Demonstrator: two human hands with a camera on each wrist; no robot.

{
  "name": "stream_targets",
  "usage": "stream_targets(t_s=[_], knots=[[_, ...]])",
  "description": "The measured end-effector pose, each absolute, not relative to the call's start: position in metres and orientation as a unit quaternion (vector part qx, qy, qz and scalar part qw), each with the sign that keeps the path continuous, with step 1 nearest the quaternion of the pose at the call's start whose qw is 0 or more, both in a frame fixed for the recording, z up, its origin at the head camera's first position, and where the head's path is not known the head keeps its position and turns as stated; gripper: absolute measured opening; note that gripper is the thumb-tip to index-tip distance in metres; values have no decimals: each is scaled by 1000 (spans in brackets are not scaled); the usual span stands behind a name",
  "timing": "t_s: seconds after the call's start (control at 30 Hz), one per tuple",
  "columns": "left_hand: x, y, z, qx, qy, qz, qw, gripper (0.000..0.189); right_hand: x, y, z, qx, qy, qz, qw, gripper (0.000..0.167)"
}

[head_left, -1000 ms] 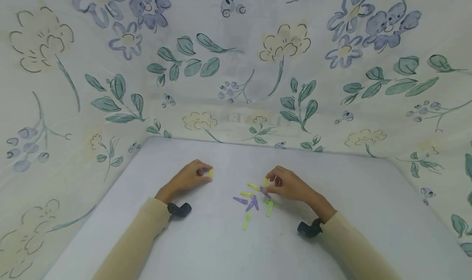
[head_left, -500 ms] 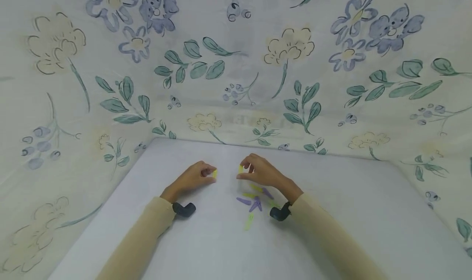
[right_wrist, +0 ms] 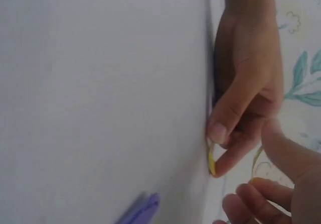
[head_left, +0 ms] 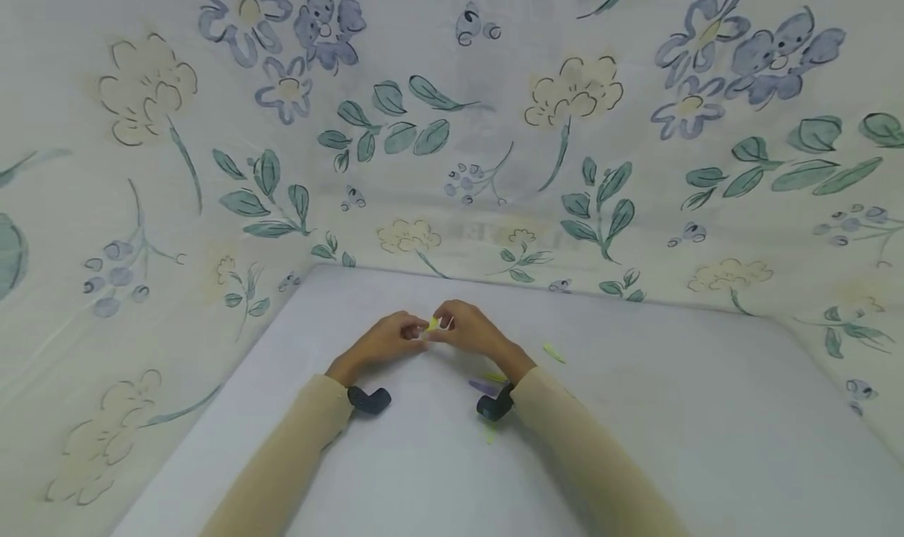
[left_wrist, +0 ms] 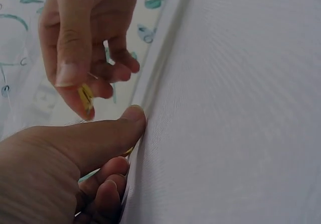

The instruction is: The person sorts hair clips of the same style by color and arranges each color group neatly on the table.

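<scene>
Far across the white table (head_left: 410,466), I'm pinching a slim yellow clip (right_wrist: 211,163) in my left hand (head_left: 387,339), another clip (left_wrist: 86,98) in my right hand (head_left: 469,331).

Floral cloth (head_left: 395,27): I get faint grey block lettering (head_left: 487,231) low down, just above the far edge of the desk (head_left: 706,443); too washed out for me to read a word.
Left wrist view: pale capitals on the same cloth, one perhaps an E, the rest blurred.
Right wrist view: nothing legible to me.
</scene>
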State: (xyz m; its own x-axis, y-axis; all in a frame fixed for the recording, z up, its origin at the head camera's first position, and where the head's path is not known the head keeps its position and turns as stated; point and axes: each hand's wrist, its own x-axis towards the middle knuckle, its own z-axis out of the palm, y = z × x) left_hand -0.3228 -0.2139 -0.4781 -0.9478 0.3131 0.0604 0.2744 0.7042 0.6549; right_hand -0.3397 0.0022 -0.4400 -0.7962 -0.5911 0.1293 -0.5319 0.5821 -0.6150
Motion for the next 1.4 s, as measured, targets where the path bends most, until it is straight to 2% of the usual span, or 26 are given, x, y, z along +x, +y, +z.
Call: stream_targets(t_s=[0.13, 0.37, 0.6, 1.4], knots=[[-323, -212, -481, 154, 924, 348, 29, 44, -341, 2, -446, -303, 901, -303, 69, 46], [-325, -213, -485, 157, 926, 342, 18, 43, -339, 2, -450, -310, 905, -287, 52, 47], [-326, -216, -490, 162, 924, 347, 19, 44, -339, 0, -456, -296, 916, -263, 70, 49], [-324, -213, -482, 161, 923, 349, 19, 45, -341, 2, -459, -299, 914, -270, 54, 51]])
